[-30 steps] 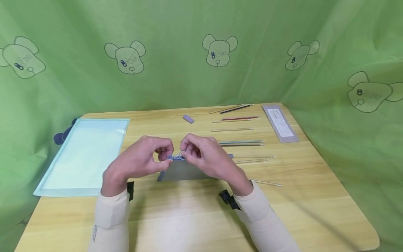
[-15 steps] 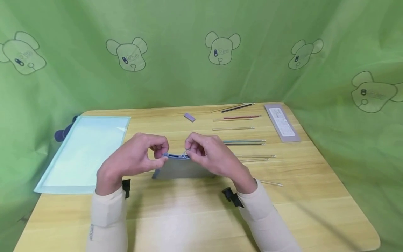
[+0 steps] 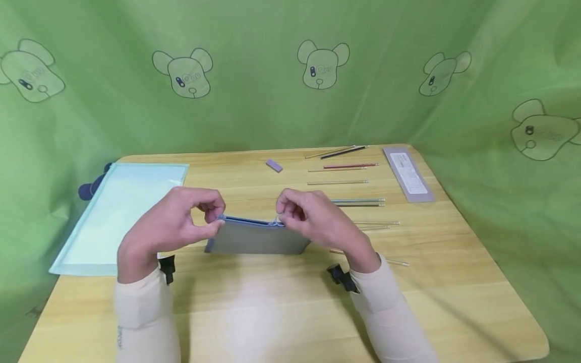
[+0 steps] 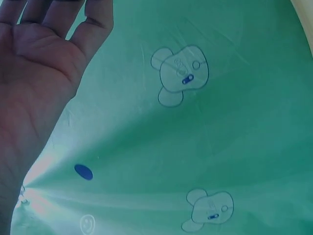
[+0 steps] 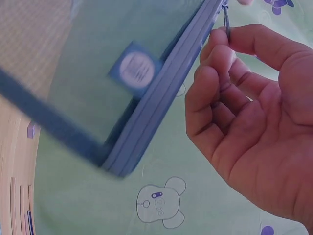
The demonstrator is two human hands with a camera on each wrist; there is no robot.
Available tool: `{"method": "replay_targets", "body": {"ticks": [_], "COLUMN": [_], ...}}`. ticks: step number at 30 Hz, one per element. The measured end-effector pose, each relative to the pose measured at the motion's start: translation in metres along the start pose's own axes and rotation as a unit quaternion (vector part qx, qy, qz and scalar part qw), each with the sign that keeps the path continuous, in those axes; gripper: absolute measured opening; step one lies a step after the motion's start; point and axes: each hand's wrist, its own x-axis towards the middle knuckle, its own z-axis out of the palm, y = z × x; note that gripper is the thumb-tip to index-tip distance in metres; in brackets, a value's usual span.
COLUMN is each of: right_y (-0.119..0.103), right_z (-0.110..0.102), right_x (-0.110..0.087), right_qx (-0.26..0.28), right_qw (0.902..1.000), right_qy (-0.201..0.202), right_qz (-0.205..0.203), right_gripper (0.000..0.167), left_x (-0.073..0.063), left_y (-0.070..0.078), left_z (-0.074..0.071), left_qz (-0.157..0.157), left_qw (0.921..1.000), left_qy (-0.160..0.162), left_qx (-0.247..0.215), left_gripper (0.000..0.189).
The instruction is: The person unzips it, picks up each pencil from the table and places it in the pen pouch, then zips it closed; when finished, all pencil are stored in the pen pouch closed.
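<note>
A see-through zip pouch (image 3: 256, 239) with blue edging hangs between my hands, close over the table. My left hand (image 3: 172, 222) pinches the left end of its zipper between thumb and index finger. With thumb and index finger, my right hand (image 3: 313, 214) pinches the pull loop (image 5: 226, 24) on the zipper slider. Left of the slider a dark gap runs between the zipper edges; toward the other end the zipper tape (image 5: 161, 93) lies closed. A blue tag (image 5: 134, 68) with a round white label shows inside. Only the left palm (image 4: 39, 68) appears in the left wrist view; its fingertips are cut off.
Several pencils (image 3: 338, 182) lie in rows right of centre, some partly behind my right hand. Farther back is a purple eraser (image 3: 274, 165). A grey-purple packet (image 3: 428, 195) lies at the right edge, a large light-blue folder (image 3: 122, 212) at the left. Green curtain (image 3: 254, 91) encloses the table.
My hands have moved apart, the left going left with the pouch's end, the right slightly right with the pull. The gap in the zipper has grown longer.
</note>
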Motion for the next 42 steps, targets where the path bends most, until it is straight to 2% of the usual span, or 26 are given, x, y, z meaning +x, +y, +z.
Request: {"method": "replay_targets", "body": {"ticks": [5,13,24,30,42], "right_y": [0.007,0.018,0.03,0.035,0.043], "right_z": [-0.008,-0.025,-0.048,-0.056,-0.055], "right_x": [-0.003,-0.01,-0.02,-0.025,-0.024], "right_qx": [0.006,0.0,-0.017,-0.019,-0.028], "right_qw": [0.9999,0.9999,0.9994,0.9988,0.9982], "right_qy": [-0.009,0.004,0.005,0.004,-0.012], "right_qz": [0.005,0.012,0.031,0.045,0.051], "right_gripper": [0.009,0.007,0.01,0.01,0.011], "left_x": [-0.009,-0.022,-0.027,-0.026,-0.026], "left_y": [-0.003,-0.005,-0.01,-0.01,-0.011], "left_z": [-0.007,-0.017,-0.02,-0.02,-0.02], "left_qz": [0.001,-0.01,0.009,0.016,0.035], "left_qw": [0.9996,0.9977,0.9961,0.9961,0.997], "left_qy": [0.028,0.063,0.086,0.086,0.068], "left_qx": [0.01,0.023,0.015,0.015,0.014], "left_gripper": [0.026,0.029,0.032,0.032,0.032]}}
